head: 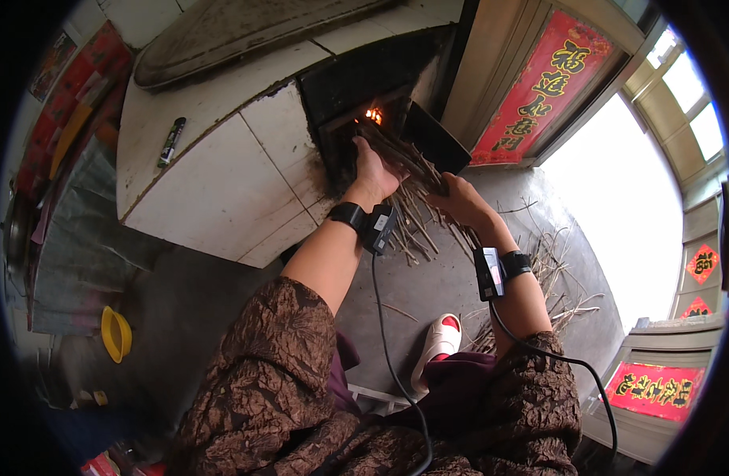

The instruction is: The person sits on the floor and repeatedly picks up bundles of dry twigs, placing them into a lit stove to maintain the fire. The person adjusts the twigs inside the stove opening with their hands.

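Note:
A bundle of thin dry sticks (400,153) reaches into the dark mouth of a tiled stove (263,160), where a small flame (374,115) burns. Under the bundle's stove end lies my left hand (376,169), palm up, with the thumb against the sticks. My right hand (462,199) grips the bundle farther back, its fingers wrapped around it. More sticks (415,223) hang or lie below the two hands; which of them belong to the bundle cannot be told. A black metal stove door (436,138) stands swung out at the right of the opening.
Loose twigs (555,279) lie on the grey floor at the right. On the stove top are a large dark lid (233,41) and a lighter-like tube (172,143). A yellow basin (115,334) is at the left. Cables hang from both wrist devices.

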